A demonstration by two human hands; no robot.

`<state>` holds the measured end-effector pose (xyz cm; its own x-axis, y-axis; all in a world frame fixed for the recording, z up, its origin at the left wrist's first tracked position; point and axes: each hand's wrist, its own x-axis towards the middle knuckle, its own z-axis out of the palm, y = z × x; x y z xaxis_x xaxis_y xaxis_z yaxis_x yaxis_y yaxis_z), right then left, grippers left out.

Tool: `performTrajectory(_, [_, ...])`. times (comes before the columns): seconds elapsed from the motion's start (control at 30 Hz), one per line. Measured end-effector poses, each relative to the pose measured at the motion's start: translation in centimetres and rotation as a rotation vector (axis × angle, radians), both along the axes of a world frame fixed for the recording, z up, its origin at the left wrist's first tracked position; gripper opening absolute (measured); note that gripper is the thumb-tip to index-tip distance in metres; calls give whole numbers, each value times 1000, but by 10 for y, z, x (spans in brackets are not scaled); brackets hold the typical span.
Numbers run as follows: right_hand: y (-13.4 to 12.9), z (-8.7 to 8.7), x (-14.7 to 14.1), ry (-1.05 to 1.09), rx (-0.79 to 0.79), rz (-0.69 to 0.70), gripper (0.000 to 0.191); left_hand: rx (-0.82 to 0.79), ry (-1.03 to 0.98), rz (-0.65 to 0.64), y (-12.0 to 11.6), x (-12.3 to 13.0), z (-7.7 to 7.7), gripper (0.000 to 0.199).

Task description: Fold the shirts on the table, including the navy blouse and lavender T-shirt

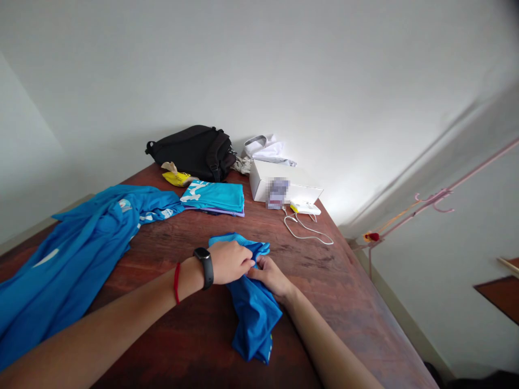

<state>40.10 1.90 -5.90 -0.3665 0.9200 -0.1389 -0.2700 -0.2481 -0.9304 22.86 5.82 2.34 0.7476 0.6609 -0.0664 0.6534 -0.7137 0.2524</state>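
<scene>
A bunched piece of blue clothing (253,310) with lighter blue edges lies on the wooden table in front of me; its exact kind does not show. My left hand (231,261), with a black band on the wrist, is closed on its upper part. My right hand (271,274) grips the same cloth from the right, thumb on top, close against the left fingers. The cloth hangs in folds below both hands toward the table's near side. Part of it is hidden under my left hand.
A long blue garment (101,243) is spread at the left of the table (324,302). Behind my hands lies a folded turquoise stack (214,195). Farther back are a black backpack (186,151), a yellow packet (176,177), a white box (259,181) and a white device (306,208) with a cable.
</scene>
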Motion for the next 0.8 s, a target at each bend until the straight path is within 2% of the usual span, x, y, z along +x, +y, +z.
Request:
performTrajectory(0.27, [2, -4, 9, -18, -47, 30, 34, -13, -6, -18, 0, -2, 0, 42])
performTrajectory(0.53, [1, -4, 11, 33, -91, 14, 35, -28, -9, -45, -1, -7, 4, 32])
performTrajectory(0.8, [4, -9, 14, 49, -108, 41, 34, -53, 30, -29, -1, -5, 4, 33])
